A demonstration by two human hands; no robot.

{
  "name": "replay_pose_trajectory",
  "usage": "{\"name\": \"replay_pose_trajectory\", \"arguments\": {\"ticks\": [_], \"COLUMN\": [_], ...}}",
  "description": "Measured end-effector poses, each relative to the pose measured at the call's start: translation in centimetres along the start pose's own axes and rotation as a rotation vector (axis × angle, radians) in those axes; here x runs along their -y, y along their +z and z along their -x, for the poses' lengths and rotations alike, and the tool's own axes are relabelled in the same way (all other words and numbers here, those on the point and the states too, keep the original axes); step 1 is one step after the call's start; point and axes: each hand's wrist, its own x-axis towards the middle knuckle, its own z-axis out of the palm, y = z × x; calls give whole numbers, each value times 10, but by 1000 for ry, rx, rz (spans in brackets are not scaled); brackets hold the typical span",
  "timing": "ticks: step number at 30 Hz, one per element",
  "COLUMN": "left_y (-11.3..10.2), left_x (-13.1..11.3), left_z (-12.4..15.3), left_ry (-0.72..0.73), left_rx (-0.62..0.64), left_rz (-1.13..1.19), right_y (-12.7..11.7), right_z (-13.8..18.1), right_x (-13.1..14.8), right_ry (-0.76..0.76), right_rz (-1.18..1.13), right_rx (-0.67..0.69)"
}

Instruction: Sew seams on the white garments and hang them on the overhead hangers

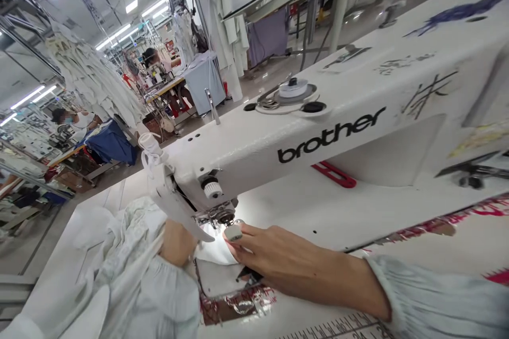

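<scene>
Right hand (pixel 278 259): fingers stretched out flat, unclenched, tips lying on the white cloth (pixel 212 251). The cloth sits just ahead of them, under the presser foot (pixel 223 217). Small dark item under the palm, not identifiable.
Left hand (pixel 177 243): across the cloth and touching it, largely hidden by the machine's face plate; grip cannot be told.
Sewing machine (pixel 318 116): white, marked "brother", on the worktop (pixel 318 212).
Heaped white garment (pixel 131 259): left of the hands.
Ruler scale (pixel 342 327): near edge.
</scene>
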Motion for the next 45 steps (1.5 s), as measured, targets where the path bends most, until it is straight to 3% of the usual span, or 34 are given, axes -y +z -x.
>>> {"name": "replay_pose_trajectory", "arguments": {"ticks": [6,11,13,16,18,21,25,29,33,39,45], "left_y": [-33,-45,-47,-47,-45,-38,-27,-21,-13,-6,-13], "left_x": [-23,-33,-34,-37,-42,-52,-59,-50,-31,-4,-3], "left_z": [35,38,39,51,63,74,66,47,31,9,20], "left_ry": [276,235,290,415,473,393,200,106,57,57,124], "left_rx": [122,224,237,173,30,-155,-202,-104,16,83,128], "left_rz": [-4,64,2,-162,-270,-402,-513,-416,-140,18,35], "right_y": [-2,0,1,-1,-2,-2,2,8,9,9,12], "right_z": [-1,2,2,0,-1,-1,0,2,0,-5,-7], "right_x": [-2,-3,-4,-7,-8,-9,-7,-4,-3,4,6], "right_ry": [-18,-32,-33,-37,-49,-58,-62,-40,-23,9,85], "right_rz": [-33,-47,-56,-69,-68,-51,5,58,112,190,89], "right_rx": [-34,-68,-67,-48,-42,-32,-57,-97,-91,-63,-31]}}
